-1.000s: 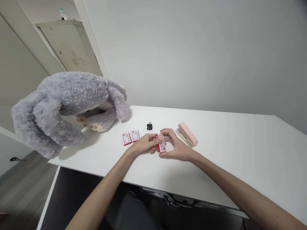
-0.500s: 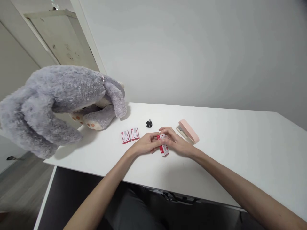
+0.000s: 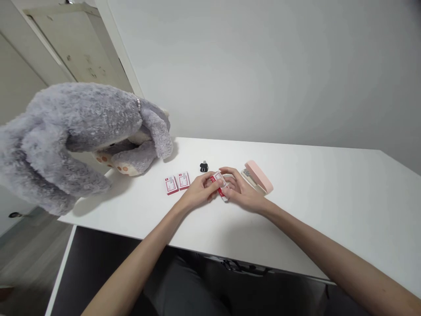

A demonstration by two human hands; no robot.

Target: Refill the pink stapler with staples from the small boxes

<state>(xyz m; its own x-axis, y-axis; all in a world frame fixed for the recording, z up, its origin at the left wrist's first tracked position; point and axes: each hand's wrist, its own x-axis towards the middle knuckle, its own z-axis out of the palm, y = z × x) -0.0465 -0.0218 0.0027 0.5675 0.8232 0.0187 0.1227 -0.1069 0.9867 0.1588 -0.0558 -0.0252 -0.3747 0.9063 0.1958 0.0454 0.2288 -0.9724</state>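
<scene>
To the left of the pink stapler (image 3: pixel 258 176), a small box (image 3: pixel 217 177) with flat white and red printed faces and crisp edges is held aslant between two bare hands. The stapler itself is formed of a smooth, rounded pink cover over a cream base, with a metallic part shown in the wedge between them.

The box is gripped by both hands. By the left hand (image 3: pixel 196 191), on the side away from the stapler, it is pinched with the thumb laid over its upper face and the fingers bent behind it, partly hidden. By the right hand (image 3: pixel 246 194), set between box and stapler, its near end is pressed with the thumb, while the fingers are arched forward in a loose curve. Both forearms are slanted inward from the near edge of the smooth white table (image 3: pixel 315 193).

Farther left of the stapler, beyond the left hand, two similar boxes (image 3: pixel 177 182) are laid flat side by side. Left of the stapler and beyond the held box, a small black object (image 3: pixel 204 167) with a greyish tip is placed. Farthest left of the stapler, a large grey plush toy (image 3: pixel 95 116) is slumped, its pile shaggy and its paw pads orange
</scene>
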